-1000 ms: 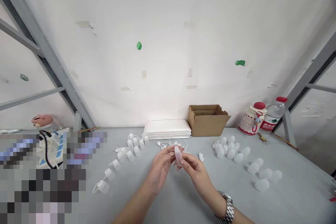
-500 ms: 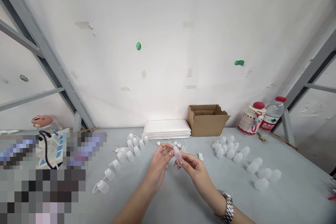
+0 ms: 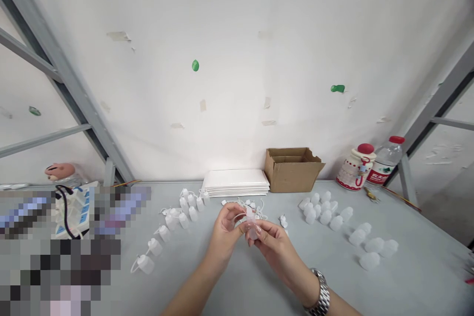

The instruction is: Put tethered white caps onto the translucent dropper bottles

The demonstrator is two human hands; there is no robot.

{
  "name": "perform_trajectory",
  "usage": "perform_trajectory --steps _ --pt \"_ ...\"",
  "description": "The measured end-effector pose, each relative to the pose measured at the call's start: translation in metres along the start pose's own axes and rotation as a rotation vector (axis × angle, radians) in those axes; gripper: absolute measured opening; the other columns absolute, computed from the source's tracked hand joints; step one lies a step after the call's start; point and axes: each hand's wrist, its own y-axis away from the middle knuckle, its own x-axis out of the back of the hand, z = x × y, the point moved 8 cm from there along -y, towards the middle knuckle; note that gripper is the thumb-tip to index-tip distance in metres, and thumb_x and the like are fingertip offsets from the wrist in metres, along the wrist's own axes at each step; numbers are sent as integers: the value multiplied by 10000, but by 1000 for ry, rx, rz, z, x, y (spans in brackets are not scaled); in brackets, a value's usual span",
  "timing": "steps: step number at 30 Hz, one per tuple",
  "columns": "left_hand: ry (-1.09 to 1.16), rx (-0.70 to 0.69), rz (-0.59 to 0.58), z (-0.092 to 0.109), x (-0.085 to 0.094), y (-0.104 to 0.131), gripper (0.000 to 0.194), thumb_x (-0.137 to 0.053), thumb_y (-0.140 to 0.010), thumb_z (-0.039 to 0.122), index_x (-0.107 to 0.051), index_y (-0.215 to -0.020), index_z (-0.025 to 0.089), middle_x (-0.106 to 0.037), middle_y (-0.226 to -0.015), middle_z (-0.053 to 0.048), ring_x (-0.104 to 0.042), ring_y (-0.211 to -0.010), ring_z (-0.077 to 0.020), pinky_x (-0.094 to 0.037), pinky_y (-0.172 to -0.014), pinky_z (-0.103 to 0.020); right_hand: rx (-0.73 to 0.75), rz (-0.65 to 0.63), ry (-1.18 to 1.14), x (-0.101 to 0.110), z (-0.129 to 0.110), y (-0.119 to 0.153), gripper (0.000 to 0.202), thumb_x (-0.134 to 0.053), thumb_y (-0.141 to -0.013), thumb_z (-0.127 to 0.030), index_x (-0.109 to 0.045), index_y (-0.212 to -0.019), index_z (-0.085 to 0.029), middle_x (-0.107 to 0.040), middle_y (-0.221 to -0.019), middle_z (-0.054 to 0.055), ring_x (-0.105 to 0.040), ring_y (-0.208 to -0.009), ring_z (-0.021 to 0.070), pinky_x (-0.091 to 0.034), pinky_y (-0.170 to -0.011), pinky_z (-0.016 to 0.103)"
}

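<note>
Between my two hands, over the middle of the table, is a small translucent plastic bottle (image 3: 253, 232) with a white cap (image 3: 250, 214) on top and a thin strap curving off to the left. My right hand (image 3: 273, 238) pinches the bottle's body from the right. The thumb of my left hand (image 3: 224, 231) presses its left side, the fingers curled near the cap and strap. Behind my hands lie loose white strapped caps (image 3: 262, 207), partly hidden. To the left stand several capped bottles (image 3: 145, 263); several uncapped bottles (image 3: 369, 260) are on the right.
A stack of flat white boxes (image 3: 236, 182) and an open cardboard box (image 3: 292, 177) stand against the wall. At the back right are a red-lidded jar (image 3: 353, 170), a water bottle (image 3: 383, 165) and pliers (image 3: 371, 196). A power strip (image 3: 74, 212) lies at left.
The bottle has turned more upright, its cap now facing up and its strap showing on the left. My left thumb has moved down from the cap to the bottle's side.
</note>
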Motion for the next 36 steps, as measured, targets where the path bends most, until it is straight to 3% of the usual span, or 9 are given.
perform_trajectory --steps 6,22,31,36 --pt "-91 -64 -40 6 0 -1 217 -728 -637 235 -558 -770 212 -590 -820 -7 -543 -848 -182 -388 -798 -313 -30 -26 -37 -2 2 1 288 -648 -700 -465 -627 -630 -187 -520 -637 13 -468 -642 158 -404 -684 295" --pt "-264 -128 -29 6 2 1 119 -639 -731 275 -578 -814 216 -600 -885 -33 -547 -893 -193 -398 -819 -320 -5 43 -20 4 5 -1 227 -663 -711 -418 -680 -698 -192 -541 -641 0 -471 -633 140 -402 -681 281" --pt "-454 -184 38 14 4 4 130 -638 -720 287 -576 -807 213 -640 -859 -21 -586 -929 -195 -419 -822 -297 67 153 273 17 1 -1 254 -658 -717 -413 -677 -855 -200 -643 -754 32 -562 -686 173 -459 -695 309" --pt "-422 -172 88 17 4 8 127 -662 -700 275 -587 -788 221 -665 -882 -23 -591 -953 -199 -420 -841 -300 260 284 556 22 -13 8 201 -632 -750 -367 -642 -863 -201 -605 -751 30 -560 -719 188 -460 -682 306"
